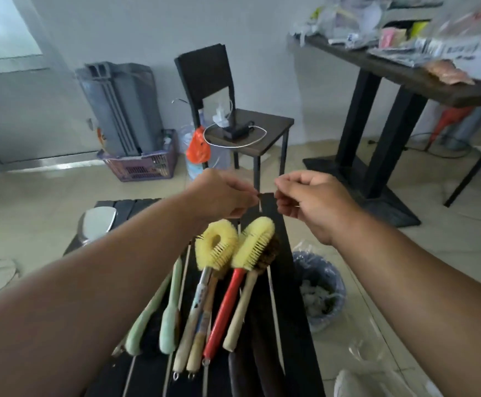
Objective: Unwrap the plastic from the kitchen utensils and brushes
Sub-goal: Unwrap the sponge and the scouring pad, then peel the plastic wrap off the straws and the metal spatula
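Several brushes lie in a row on a black slatted table: two with yellow bristle heads, one on a red handle, others on pale wooden handles. Two green-handled utensils lie to their left. My left hand and my right hand meet above the far end of the table. Each pinches the small dark tip of a thin pale rod, which seems to run back toward me beside the brushes. Blur hides whether plastic covers it.
A lined bin with crumpled plastic in it stands on the floor right of the table. A shiny metal lid rests at the table's far left corner. Beyond are a dark chair, a purple basket and a cluttered table.
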